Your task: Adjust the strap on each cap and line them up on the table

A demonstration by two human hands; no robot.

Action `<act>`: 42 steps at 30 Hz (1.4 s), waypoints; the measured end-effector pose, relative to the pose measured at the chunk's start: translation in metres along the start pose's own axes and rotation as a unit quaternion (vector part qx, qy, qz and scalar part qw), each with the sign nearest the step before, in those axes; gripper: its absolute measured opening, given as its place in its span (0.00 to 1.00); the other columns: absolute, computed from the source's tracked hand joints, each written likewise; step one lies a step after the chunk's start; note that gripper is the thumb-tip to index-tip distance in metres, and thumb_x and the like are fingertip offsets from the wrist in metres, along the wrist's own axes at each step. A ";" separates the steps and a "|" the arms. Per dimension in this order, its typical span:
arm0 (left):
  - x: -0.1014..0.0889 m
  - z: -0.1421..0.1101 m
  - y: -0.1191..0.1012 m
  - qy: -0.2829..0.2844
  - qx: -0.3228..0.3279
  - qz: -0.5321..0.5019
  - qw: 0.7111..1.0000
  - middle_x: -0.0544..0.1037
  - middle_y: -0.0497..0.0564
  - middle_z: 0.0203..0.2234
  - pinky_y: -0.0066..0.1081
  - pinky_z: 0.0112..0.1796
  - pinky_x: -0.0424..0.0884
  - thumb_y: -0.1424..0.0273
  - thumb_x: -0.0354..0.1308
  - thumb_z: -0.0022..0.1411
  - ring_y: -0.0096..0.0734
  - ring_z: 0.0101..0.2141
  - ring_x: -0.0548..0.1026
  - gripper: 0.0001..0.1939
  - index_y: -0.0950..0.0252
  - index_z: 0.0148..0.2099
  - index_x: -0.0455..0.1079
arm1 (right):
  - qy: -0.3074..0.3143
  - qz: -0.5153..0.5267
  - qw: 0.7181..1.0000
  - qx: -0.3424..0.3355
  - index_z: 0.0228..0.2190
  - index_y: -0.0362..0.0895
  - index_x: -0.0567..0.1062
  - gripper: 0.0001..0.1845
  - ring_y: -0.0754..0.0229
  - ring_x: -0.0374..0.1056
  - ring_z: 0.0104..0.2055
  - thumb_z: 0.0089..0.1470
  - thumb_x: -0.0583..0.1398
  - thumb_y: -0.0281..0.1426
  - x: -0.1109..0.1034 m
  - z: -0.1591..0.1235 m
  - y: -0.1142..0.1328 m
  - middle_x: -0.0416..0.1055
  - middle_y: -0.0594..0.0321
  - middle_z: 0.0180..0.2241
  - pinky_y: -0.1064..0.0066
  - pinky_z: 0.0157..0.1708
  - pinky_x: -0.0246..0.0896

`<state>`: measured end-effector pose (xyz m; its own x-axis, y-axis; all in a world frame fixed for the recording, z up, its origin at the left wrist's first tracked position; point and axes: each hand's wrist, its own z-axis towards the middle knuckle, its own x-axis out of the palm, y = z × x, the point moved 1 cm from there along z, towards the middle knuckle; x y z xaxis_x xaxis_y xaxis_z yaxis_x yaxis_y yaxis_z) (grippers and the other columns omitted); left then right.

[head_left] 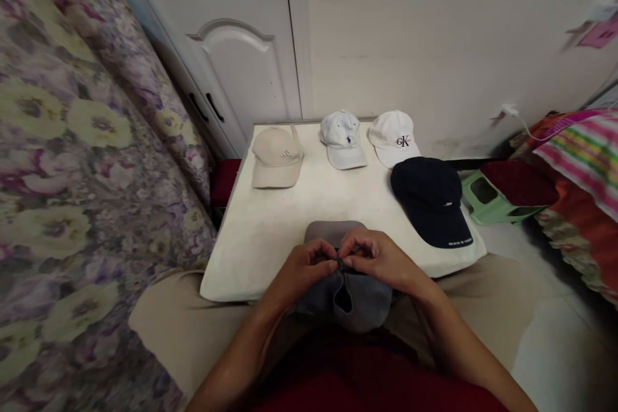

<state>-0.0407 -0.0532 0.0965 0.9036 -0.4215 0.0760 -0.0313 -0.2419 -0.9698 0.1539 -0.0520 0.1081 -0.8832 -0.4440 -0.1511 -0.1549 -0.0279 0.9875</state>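
Cream table point(261, 232) at centre bears four caps point(277, 158); left hand point(309, 267) and right hand point(379, 256) pinch a grey cap point(364, 302), lower centre; flowered curtain point(96, 193), left; white cupboard point(236, 71), upper left.

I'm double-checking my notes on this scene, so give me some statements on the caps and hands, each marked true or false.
A navy fabric cap and a beige fabric cap lie on the cream rectangular tabletop. True.
The beige cap lies right of the navy cap. False: it lies left of it.
The left hand and right hand both touch the grey fabric cap. True.
The left hand holds the navy cap. False: it is at the grey cap.
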 end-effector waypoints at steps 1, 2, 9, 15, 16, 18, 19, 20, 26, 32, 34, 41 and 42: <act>0.000 0.000 0.000 -0.002 -0.001 0.001 1.000 0.72 0.45 0.27 0.27 0.31 0.61 0.66 0.66 0.52 0.27 0.28 0.68 0.10 0.66 0.35 0.72 | -0.002 -0.001 1.000 -0.003 0.31 0.45 0.76 0.03 0.63 0.65 0.31 0.51 0.62 0.27 0.000 0.000 0.000 0.71 0.64 0.32 0.72 0.30 0.59; 0.000 0.000 0.001 -0.004 -0.002 0.000 1.000 0.72 0.45 0.27 0.27 0.31 0.60 0.66 0.66 0.52 0.27 0.28 0.68 0.10 0.66 0.35 0.71 | -0.003 -0.004 1.000 -0.009 0.31 0.45 0.76 0.03 0.61 0.66 0.33 0.52 0.61 0.27 0.000 0.000 0.001 0.72 0.64 0.33 0.71 0.31 0.60; 0.001 0.000 -0.001 -0.011 0.005 -0.008 1.000 0.72 0.45 0.27 0.26 0.30 0.60 0.66 0.66 0.52 0.26 0.28 0.67 0.10 0.65 0.34 0.71 | -0.016 -0.019 0.998 -0.052 0.35 0.48 0.79 0.10 0.58 0.67 0.40 0.52 0.60 0.24 -0.001 0.000 0.003 0.69 0.61 0.38 0.68 0.35 0.63; 0.002 0.000 -0.003 -0.015 0.001 0.009 1.000 0.71 0.45 0.26 0.27 0.30 0.59 0.66 0.66 0.52 0.27 0.29 0.67 0.10 0.65 0.34 0.71 | -0.032 -0.014 0.999 -0.036 0.33 0.47 0.78 0.08 0.61 0.66 0.34 0.52 0.61 0.25 0.003 0.000 0.004 0.70 0.65 0.31 0.69 0.34 0.60; 0.002 0.001 -0.003 -0.014 0.003 0.015 1.000 0.71 0.45 0.26 0.27 0.30 0.59 0.66 0.65 0.52 0.27 0.28 0.67 0.10 0.65 0.34 0.71 | -0.035 -0.015 0.999 -0.030 0.33 0.46 0.78 0.07 0.61 0.66 0.34 0.52 0.61 0.25 0.004 0.000 0.005 0.70 0.65 0.31 0.69 0.33 0.60; 0.003 0.001 -0.002 -0.012 0.007 0.026 1.000 0.71 0.45 0.26 0.27 0.30 0.58 0.65 0.65 0.53 0.27 0.28 0.66 0.10 0.66 0.34 0.71 | -0.045 -0.014 0.999 -0.021 0.33 0.46 0.78 0.07 0.62 0.66 0.33 0.52 0.61 0.25 0.006 -0.001 0.006 0.71 0.65 0.31 0.70 0.32 0.59; 0.003 0.001 -0.002 -0.011 0.009 0.030 0.999 0.71 0.45 0.26 0.27 0.30 0.58 0.65 0.65 0.53 0.27 0.28 0.66 0.10 0.66 0.34 0.71 | -0.050 -0.011 0.998 -0.019 0.32 0.45 0.78 0.06 0.62 0.66 0.32 0.52 0.61 0.25 0.007 -0.001 0.006 0.71 0.65 0.30 0.70 0.31 0.59; 0.003 0.001 -0.002 -0.009 0.010 0.032 0.999 0.70 0.45 0.25 0.27 0.30 0.58 0.65 0.65 0.53 0.26 0.27 0.65 0.10 0.66 0.33 0.71 | -0.056 -0.008 0.998 -0.017 0.32 0.45 0.77 0.06 0.62 0.66 0.32 0.52 0.61 0.25 0.007 0.000 0.005 0.72 0.65 0.30 0.71 0.31 0.58; 0.003 0.000 -0.002 -0.015 -0.001 0.014 1.000 0.71 0.45 0.26 0.26 0.29 0.58 0.66 0.64 0.54 0.26 0.27 0.64 0.09 0.66 0.35 0.71 | -0.075 0.034 0.997 0.005 0.31 0.44 0.76 0.03 0.62 0.67 0.32 0.52 0.63 0.30 0.007 0.001 -0.001 0.74 0.64 0.30 0.70 0.33 0.61; 0.000 0.000 -0.003 -0.019 -0.009 0.021 1.000 0.71 0.45 0.26 0.26 0.28 0.58 0.64 0.64 0.54 0.26 0.27 0.65 0.10 0.66 0.35 0.71 | -0.059 0.009 0.998 0.028 0.34 0.43 0.75 0.07 0.62 0.65 0.30 0.54 0.62 0.35 0.001 -0.001 -0.006 0.71 0.64 0.29 0.71 0.30 0.60; 0.000 0.000 -0.002 -0.017 -0.010 0.023 1.000 0.70 0.45 0.26 0.25 0.28 0.58 0.65 0.63 0.54 0.25 0.27 0.64 0.10 0.66 0.35 0.70 | -0.061 -0.019 0.998 0.022 0.31 0.43 0.73 0.05 0.64 0.61 0.27 0.54 0.62 0.32 0.001 -0.001 -0.010 0.67 0.66 0.25 0.73 0.26 0.54; 0.003 0.001 -0.002 -0.005 -0.005 0.029 1.000 0.70 0.45 0.26 0.25 0.27 0.57 0.65 0.63 0.53 0.25 0.26 0.63 0.10 0.66 0.35 0.70 | -0.028 -0.018 0.999 0.019 0.29 0.44 0.70 0.04 0.66 0.57 0.23 0.56 0.60 0.30 0.005 0.002 -0.014 0.62 0.70 0.22 0.74 0.22 0.50; 0.003 0.001 -0.003 -0.003 -0.004 0.031 0.999 0.69 0.45 0.25 0.25 0.27 0.56 0.65 0.63 0.53 0.25 0.26 0.63 0.10 0.66 0.35 0.70 | -0.030 -0.034 0.999 0.010 0.29 0.44 0.70 0.04 0.66 0.57 0.23 0.55 0.60 0.30 0.005 0.002 -0.011 0.62 0.70 0.22 0.74 0.22 0.49</act>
<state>-0.0374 -0.0528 0.0992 0.9025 -0.4304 0.0136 -0.0917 -0.2230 -0.9705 0.1508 -0.0522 0.0960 -0.8948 -0.3877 -0.2216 -0.2245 -0.0384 0.9737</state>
